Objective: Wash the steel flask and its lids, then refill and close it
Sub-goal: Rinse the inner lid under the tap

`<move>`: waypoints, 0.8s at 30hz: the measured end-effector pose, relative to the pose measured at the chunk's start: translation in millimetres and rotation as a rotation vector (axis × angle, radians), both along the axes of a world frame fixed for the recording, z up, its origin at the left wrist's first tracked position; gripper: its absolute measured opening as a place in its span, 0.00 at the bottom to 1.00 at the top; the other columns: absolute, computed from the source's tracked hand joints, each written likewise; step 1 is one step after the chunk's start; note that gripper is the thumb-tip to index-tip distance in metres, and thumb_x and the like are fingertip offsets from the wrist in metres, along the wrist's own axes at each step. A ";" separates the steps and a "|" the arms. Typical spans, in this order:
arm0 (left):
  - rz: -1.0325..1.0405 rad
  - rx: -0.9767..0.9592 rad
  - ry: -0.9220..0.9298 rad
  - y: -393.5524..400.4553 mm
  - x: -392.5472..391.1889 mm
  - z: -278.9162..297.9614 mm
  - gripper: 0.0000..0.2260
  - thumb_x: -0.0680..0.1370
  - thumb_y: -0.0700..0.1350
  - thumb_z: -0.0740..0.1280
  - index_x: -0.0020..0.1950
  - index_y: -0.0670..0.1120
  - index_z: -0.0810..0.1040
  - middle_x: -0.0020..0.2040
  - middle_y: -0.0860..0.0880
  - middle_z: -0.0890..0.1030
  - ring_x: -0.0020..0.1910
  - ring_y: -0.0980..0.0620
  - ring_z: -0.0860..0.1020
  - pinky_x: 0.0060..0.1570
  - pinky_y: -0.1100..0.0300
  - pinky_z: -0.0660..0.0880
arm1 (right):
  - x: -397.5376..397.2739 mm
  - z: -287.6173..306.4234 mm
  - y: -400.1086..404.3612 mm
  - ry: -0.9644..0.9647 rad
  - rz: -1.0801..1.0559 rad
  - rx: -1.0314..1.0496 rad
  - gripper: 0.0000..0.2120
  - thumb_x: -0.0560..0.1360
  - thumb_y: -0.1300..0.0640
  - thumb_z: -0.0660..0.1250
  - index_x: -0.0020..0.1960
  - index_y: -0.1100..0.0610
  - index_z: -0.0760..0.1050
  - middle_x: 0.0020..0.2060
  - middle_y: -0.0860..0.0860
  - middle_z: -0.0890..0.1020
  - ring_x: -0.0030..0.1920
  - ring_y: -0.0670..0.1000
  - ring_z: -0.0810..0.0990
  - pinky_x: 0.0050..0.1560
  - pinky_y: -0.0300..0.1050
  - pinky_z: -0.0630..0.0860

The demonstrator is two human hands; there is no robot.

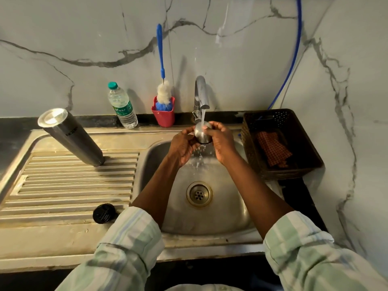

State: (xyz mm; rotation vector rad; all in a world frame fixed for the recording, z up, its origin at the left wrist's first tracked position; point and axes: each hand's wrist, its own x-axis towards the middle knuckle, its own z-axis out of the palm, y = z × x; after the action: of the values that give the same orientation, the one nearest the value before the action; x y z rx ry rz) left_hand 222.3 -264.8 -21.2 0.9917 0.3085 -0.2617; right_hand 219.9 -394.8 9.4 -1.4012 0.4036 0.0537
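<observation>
The steel flask (pixel 70 136) stands upside down on the ribbed drainboard at the left, its flat base facing up. A small black inner lid (pixel 104 213) lies near the drainboard's front edge. Over the sink basin (pixel 231 206), both of my hands hold the steel cup lid (pixel 201 134) under the running tap (pixel 201 93). My left hand (pixel 183 147) grips its left side and my right hand (pixel 220 141) wraps its right side and top. Water streams onto the lid and splashes down into the basin.
A plastic water bottle (pixel 122 106) and a red holder (pixel 163 115) with a blue-handled bottle brush (pixel 161 66) stand against the marble wall. A dark basket (pixel 300 143) holding a checked cloth (pixel 273 149) sits right of the sink. A blue hose (pixel 294 59) runs down the wall.
</observation>
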 end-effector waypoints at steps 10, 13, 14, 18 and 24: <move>-0.108 0.203 0.025 -3.0 -0.1 1.1 0.10 0.84 0.46 0.61 0.63 0.43 0.75 0.60 0.38 0.80 0.55 0.43 0.82 0.49 0.53 0.82 | 3.4 -7.2 7.3 0.008 -0.032 -0.032 0.12 0.76 0.67 0.68 0.58 0.61 0.80 0.54 0.56 0.83 0.56 0.55 0.81 0.56 0.46 0.79; -0.100 0.067 0.071 -4.1 -3.4 0.1 0.16 0.83 0.51 0.62 0.65 0.41 0.75 0.61 0.37 0.80 0.55 0.42 0.83 0.58 0.48 0.80 | 2.3 -2.5 9.4 -0.020 0.006 -0.057 0.20 0.74 0.69 0.68 0.65 0.63 0.74 0.58 0.56 0.81 0.57 0.52 0.79 0.57 0.44 0.78; -0.119 0.055 0.057 -4.0 -4.1 0.0 0.17 0.82 0.51 0.64 0.65 0.41 0.76 0.60 0.37 0.81 0.55 0.43 0.83 0.58 0.48 0.80 | 1.6 -2.5 10.9 -0.023 0.004 -0.092 0.20 0.74 0.67 0.70 0.65 0.62 0.74 0.57 0.55 0.81 0.54 0.50 0.79 0.53 0.43 0.78; -0.058 0.066 0.017 -5.6 -1.9 1.4 0.13 0.84 0.47 0.63 0.63 0.40 0.75 0.54 0.41 0.82 0.47 0.48 0.85 0.48 0.54 0.82 | -1.4 -3.9 13.5 -0.055 0.004 -0.373 0.11 0.76 0.60 0.70 0.57 0.57 0.77 0.50 0.52 0.81 0.49 0.50 0.80 0.41 0.38 0.77; -0.061 0.071 0.093 -6.7 8.0 13.2 0.20 0.83 0.57 0.59 0.59 0.42 0.79 0.43 0.44 0.82 0.41 0.50 0.81 0.41 0.56 0.81 | -4.2 -4.2 19.3 -0.134 0.346 -0.638 0.12 0.79 0.60 0.65 0.61 0.56 0.78 0.53 0.52 0.83 0.52 0.51 0.81 0.51 0.47 0.79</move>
State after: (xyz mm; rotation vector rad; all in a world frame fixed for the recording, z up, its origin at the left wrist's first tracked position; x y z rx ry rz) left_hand 230.3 -271.5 -8.0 1.0621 0.3748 -0.3556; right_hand 215.7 -375.5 5.2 -2.0820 0.0548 0.1201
